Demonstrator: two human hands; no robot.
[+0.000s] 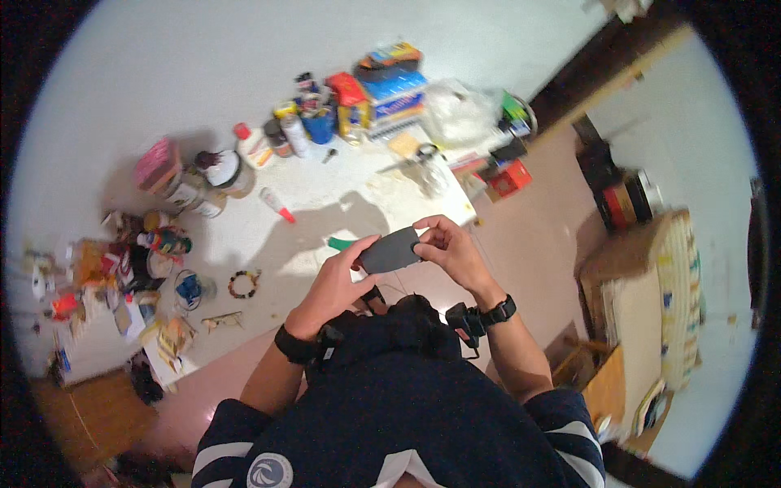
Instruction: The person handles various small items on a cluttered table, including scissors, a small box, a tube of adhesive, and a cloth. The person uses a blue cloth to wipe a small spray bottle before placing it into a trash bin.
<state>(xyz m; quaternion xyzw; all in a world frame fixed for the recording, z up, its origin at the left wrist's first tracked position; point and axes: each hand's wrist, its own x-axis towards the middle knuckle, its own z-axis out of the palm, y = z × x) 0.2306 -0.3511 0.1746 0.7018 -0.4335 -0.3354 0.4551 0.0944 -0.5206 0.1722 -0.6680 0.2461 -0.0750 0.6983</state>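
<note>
A dark grey, flat rectangular piece (390, 250), possibly sandpaper, is held up in front of my body near the table's front edge. My left hand (338, 280) grips its left end between thumb and fingers. At the opposite end, my right hand (448, 250) pinches the corner area with thumb and forefinger. Beyond my left fingers, a green object (340, 243) rests on the white table (244, 235), partly hidden by the hand. Farther back lies a small white tube with a red cap (277, 205).
Along the wall stand a white bottle with a red cap (252, 145), a blue cup (318, 125), and a clear plastic bag (457, 113). A beaded bracelet (244, 284), a glass (194, 288) and eyeglasses (222, 320) lie left. Right is a bed-like surface (631, 329).
</note>
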